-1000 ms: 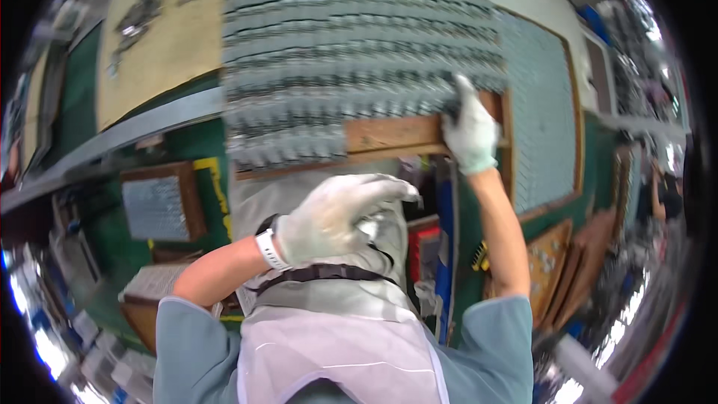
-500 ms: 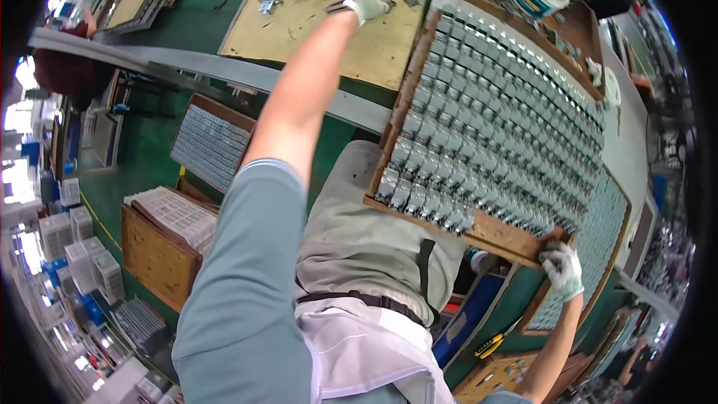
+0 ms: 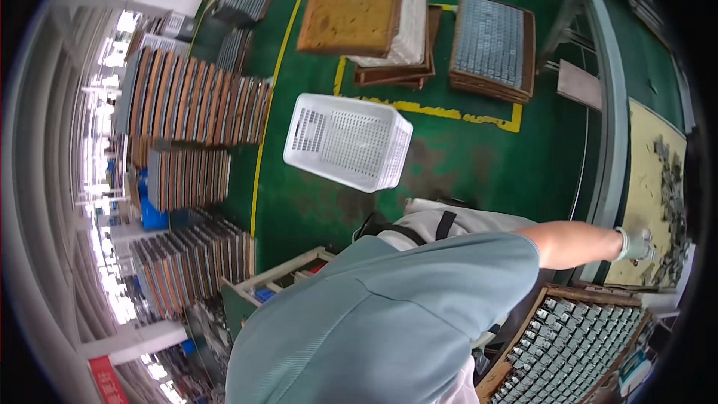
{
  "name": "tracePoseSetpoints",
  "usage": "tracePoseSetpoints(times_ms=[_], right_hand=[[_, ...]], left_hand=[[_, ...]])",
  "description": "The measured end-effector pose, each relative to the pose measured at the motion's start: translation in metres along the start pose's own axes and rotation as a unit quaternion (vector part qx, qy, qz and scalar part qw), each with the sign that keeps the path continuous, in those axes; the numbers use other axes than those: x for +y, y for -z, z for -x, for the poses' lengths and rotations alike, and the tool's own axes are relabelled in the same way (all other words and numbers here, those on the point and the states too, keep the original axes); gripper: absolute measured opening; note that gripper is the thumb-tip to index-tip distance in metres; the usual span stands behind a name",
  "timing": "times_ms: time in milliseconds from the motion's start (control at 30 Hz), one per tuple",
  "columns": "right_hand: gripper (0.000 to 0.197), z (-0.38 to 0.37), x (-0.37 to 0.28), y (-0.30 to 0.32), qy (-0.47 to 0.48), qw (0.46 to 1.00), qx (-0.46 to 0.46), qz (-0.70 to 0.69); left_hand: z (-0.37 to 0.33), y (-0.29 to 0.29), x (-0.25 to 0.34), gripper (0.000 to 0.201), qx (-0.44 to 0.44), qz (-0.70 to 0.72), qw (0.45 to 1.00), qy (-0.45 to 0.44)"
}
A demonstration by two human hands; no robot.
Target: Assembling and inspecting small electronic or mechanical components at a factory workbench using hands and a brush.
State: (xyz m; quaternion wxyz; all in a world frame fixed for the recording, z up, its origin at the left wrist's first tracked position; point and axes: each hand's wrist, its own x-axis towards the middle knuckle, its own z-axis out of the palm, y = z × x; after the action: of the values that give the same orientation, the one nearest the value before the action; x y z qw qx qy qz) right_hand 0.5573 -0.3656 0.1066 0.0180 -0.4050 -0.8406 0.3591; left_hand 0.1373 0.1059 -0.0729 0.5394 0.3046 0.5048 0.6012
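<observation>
My left hand (image 3: 636, 245), in a pale knitted glove, is stretched out at the right over the yellow board (image 3: 638, 157). Its fingers reach the loose small metal pieces (image 3: 670, 213) heaped along that board; they are too small and blurred to tell whether they grip one. Below the arm lies a wooden-rimmed tray (image 3: 544, 301) with rows of small metal parts (image 3: 572, 340). My right hand is out of view.
A white perforated plastic basket (image 3: 351, 138) stands on the green floor. Beyond it are a stack of boards and white trays (image 3: 355, 7) and a filled tray stack (image 3: 490, 45). Racks of upright panels (image 3: 194, 97) line the left. A grey metal post (image 3: 609, 97) edges the workbench.
The view has swung far to the left, bringing the floor and basket in. My left hand stays at the metal pieces on the yellow board. My right hand has left the view.
</observation>
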Motion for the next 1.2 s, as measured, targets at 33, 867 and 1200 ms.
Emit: tracePoseSetpoints(times_ms=[33, 867, 1200], right_hand=[[0.020, -0.016, 0.011, 0.005, 0.018, 1.000, -0.006, 0.003], [0.026, -0.076, -0.026, -0.046, -0.284, 0.813, 0.464, -0.207], [0.048, -0.213, -0.113, -0.055, -0.058, 0.679, 0.447, -0.579]], left_hand=[[-0.004, 0.022, 0.009, 0.032, 0.054, -0.132, 0.988, -0.056], [0.121, 0.094, 0.137, 0.020, -0.261, -0.208, 0.879, -0.339], [0.303, 0.052, 0.122, 0.046, -0.521, -0.261, 0.808, -0.086]])
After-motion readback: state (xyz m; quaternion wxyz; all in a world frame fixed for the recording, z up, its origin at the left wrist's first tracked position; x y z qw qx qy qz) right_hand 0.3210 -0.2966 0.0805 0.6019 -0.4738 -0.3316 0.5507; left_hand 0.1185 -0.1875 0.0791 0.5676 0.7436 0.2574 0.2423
